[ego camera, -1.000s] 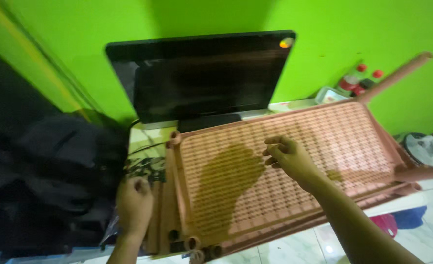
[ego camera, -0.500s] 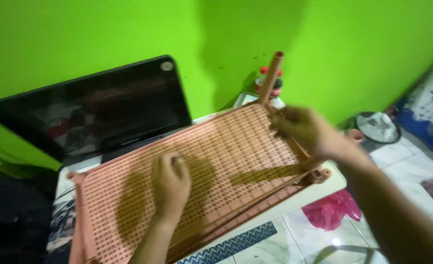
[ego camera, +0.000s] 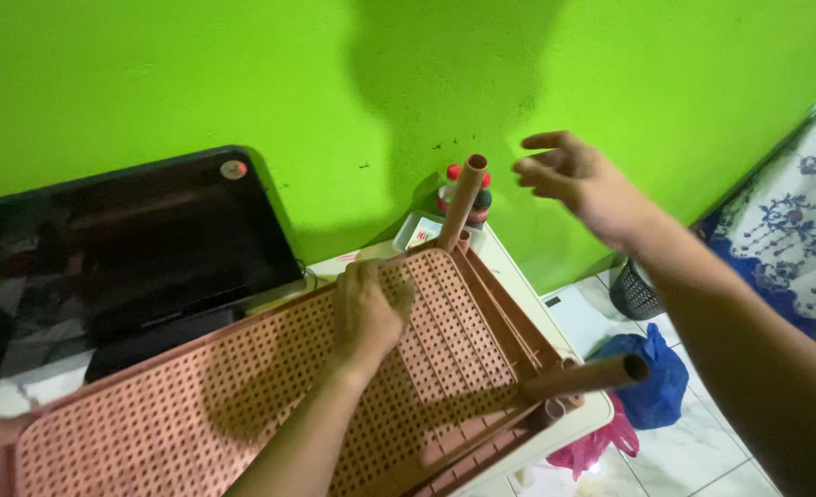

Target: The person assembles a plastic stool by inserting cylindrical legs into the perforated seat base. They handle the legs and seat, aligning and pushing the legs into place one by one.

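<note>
**Two hands at a pink perforated shelf panel**

Left hand (ego camera: pixel 368 311) lies palm-down on the pink plastic shelf panel (ego camera: pixel 242 396), fingers curled loosely against the perforated surface near its far end; it grips nothing. Right hand (ego camera: pixel 578 184) hangs in the air above and to the right of the panel, fingers spread and slightly bent, empty, just beside the upright tube leg (ego camera: pixel 461 201) but not touching it.

Panel rests tilted across a white table (ego camera: pixel 573 428), its long side running from lower left to upper right. Second tube leg (ego camera: pixel 587 375) sticks out sideways from the near right corner.

Dark monitor (ego camera: pixel 127 248) stands behind the panel against the green wall (ego camera: pixel 242 83). Small red-capped bottles (ego camera: pixel 468 189) sit behind the upright leg. Blue bag (ego camera: pixel 652 373), pink bag (ego camera: pixel 592 442) and dark basket (ego camera: pixel 633 293) are on the tiled floor, right.
</note>
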